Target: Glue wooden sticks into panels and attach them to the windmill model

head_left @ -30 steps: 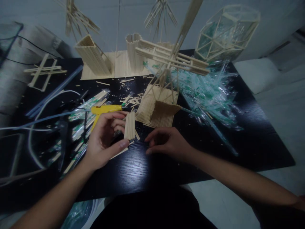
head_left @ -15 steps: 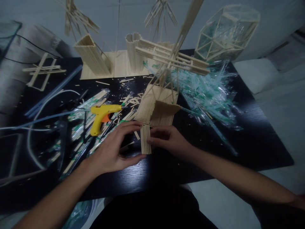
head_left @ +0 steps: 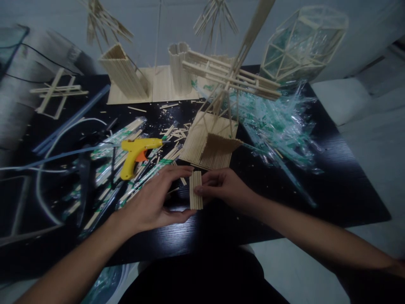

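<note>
A small flat panel of glued wooden sticks lies on the black table between both hands. My left hand curls round its left side, fingers at the top end and thumb at the bottom end. My right hand pinches its right edge with closed fingers. Just behind it stands a larger stick model with a flat base and a slanted roof piece.
A yellow glue gun lies left of the hands among wrapped stick packets and cables. Crumpled clear wrappers pile at the right. Stick towers, a lattice and a faceted dome stand at the back.
My left hand carried the stick panel from near the glue gun rightwards and down to the table. My right hand rose from the table and took hold of its right edge.
</note>
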A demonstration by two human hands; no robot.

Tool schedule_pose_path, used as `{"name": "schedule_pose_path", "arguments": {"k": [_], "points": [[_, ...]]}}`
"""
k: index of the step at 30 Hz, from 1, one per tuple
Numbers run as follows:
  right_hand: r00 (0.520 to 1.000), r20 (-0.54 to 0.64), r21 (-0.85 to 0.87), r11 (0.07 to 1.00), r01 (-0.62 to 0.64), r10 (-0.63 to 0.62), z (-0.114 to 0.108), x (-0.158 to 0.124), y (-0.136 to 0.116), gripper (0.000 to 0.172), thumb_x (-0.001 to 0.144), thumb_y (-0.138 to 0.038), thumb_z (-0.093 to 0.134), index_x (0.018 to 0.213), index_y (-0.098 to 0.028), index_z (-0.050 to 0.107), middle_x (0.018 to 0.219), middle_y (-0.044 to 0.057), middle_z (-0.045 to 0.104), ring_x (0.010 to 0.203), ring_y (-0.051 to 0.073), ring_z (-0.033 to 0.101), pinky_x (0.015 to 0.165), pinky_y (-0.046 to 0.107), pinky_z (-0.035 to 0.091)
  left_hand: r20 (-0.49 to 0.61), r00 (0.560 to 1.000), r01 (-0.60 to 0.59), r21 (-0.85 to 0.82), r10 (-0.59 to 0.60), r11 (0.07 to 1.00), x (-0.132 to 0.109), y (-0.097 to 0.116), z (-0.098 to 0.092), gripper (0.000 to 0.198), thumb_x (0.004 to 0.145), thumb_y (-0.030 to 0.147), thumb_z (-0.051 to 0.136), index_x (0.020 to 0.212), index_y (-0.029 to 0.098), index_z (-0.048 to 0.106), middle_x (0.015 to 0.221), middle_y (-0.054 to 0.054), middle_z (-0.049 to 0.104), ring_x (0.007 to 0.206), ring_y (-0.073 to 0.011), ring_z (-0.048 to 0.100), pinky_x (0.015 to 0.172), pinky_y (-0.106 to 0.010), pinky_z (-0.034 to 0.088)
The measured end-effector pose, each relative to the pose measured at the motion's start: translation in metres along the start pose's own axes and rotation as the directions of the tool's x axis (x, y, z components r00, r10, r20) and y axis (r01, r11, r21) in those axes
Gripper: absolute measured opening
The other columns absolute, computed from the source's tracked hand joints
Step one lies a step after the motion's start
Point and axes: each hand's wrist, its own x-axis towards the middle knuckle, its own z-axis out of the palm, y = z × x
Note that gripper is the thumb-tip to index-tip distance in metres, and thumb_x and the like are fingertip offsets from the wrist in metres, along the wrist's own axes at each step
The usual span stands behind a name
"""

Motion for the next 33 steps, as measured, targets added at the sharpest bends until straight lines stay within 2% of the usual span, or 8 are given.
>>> {"name": "schedule_pose_path", "arguments": {"k": [15, 21, 23, 24, 26, 28, 30, 33], "points": [[0.999, 0.038, 0.003, 1.000, 0.017, -0.018, -0.002, -0.001, 0.001, 0.037, 0.058, -0.036, 0.100, 0.078, -0.014, 0.077, 0.072, 0.002, 0.077, 0.064, 0.013, 0.073, 0.066, 0.025, 0.061, -0.002, 1.000, 0.006, -0.027, -0.006, 1.000, -0.001, 0.002, 0.002, 0.073, 0.079, 0.036, 0.085, 0.139, 0.024, 0.046, 0.138, -0.016, 0.064, 0.125, -0.0300, 0.066, 0.102, -0.047, 0.058], [0.999, 0.020, -0.003, 0.999, 0.050, -0.050, -0.002, -0.001, -0.005, 0.035, 0.059, -0.033, 0.100, 0.078, -0.014, 0.078, 0.073, 0.000, 0.076, 0.065, 0.011, 0.070, 0.064, 0.021, 0.059, -0.004, 1.000, -0.010, 0.070, 0.010, 0.997, 0.001, 0.001, -0.008, 0.100, 0.075, 0.048, 0.087, 0.156, 0.026, 0.034, 0.148, -0.016, 0.058, 0.133, -0.0362, 0.060, 0.109, -0.053, 0.052], [0.998, -0.003, -0.021, 0.997, 0.068, -0.068, -0.004, 0.000, -0.006, 0.035, 0.061, -0.034, 0.099, 0.080, -0.014, 0.078, 0.075, 0.001, 0.076, 0.067, 0.011, 0.071, 0.065, 0.021, 0.059, -0.066, 0.998, -0.016, 0.104, 0.022, 0.994, 0.000, -0.002, -0.015, 0.103, 0.073, 0.051, 0.087, 0.158, 0.027, 0.033, 0.152, -0.016, 0.054, 0.135, -0.0387, 0.057, 0.110, -0.055, 0.049], [0.997, -0.011, -0.030, 0.997, 0.076, -0.076, -0.004, 0.000, -0.006, 0.035, 0.062, -0.035, 0.098, 0.082, -0.014, 0.078, 0.077, 0.001, 0.077, 0.069, 0.011, 0.071, 0.066, 0.021, 0.060, -0.145, 0.989, 0.025, 0.123, -0.007, 0.992, -0.001, -0.004, -0.020, 0.095, 0.076, 0.050, 0.085, 0.155, 0.028, 0.037, 0.150, -0.014, 0.056, 0.131, -0.0373, 0.059, 0.109, -0.053, 0.050], [0.994, -0.019, -0.033, 0.994, 0.105, -0.106, -0.005, 0.001, -0.005, 0.033, 0.065, -0.036, 0.097, 0.083, -0.015, 0.079, 0.080, 0.001, 0.077, 0.071, 0.012, 0.072, 0.069, 0.022, 0.061, -0.359, 0.923, 0.212, 0.180, -0.136, 0.961, -0.001, -0.010, -0.030, 0.064, 0.085, 0.045, 0.077, 0.141, 0.029, 0.052, 0.134, -0.010, 0.064, 0.115, -0.0313, 0.065, 0.099, -0.048, 0.052], [0.990, -0.014, -0.025, 0.990, 0.141, -0.141, -0.006, 0.001, -0.005, 0.032, 0.065, -0.035, 0.097, 0.083, -0.016, 0.079, 0.082, 0.001, 0.078, 0.074, 0.012, 0.073, 0.070, 0.023, 0.062, -0.514, 0.810, 0.457, 0.252, -0.282, 0.853, 0.000, -0.015, -0.042, 0.032, 0.092, 0.045, 0.068, 0.117, 0.026, 0.062, 0.110, -0.008, 0.067, 0.096, -0.0270, 0.065, 0.087, -0.044, 0.051], [0.986, -0.004, -0.016, 0.985, 0.169, -0.169, -0.006, 0.001, -0.006, 0.031, 0.065, -0.034, 0.097, 0.083, -0.017, 0.080, 0.083, 0.001, 0.078, 0.075, 0.013, 0.073, 0.071, 0.023, 0.063, -0.530, 0.742, 0.627, 0.334, -0.410, 0.703, 0.003, -0.019, -0.054, 0.027, 0.095, 0.049, 0.062, 0.099, 0.022, 0.063, 0.095, -0.007, 0.062, 0.090, -0.0275, 0.061, 0.081, -0.042, 0.047], [0.981, 0.001, -0.018, 0.981, 0.192, -0.192, -0.006, 0.000, -0.006, 0.029, 0.069, -0.035, 0.095, 0.087, -0.017, 0.080, 0.085, 0.002, 0.079, 0.079, 0.014, 0.075, 0.072, 0.025, 0.065, -0.462, 0.666, 0.746, 0.402, -0.586, 0.532, 0.008, -0.022, -0.065, 0.035, 0.094, 0.056, 0.056, 0.087, 0.022, 0.059, 0.084, -0.006, 0.055, 0.087, -0.0306, 0.058, 0.075, -0.040, 0.043]]}}
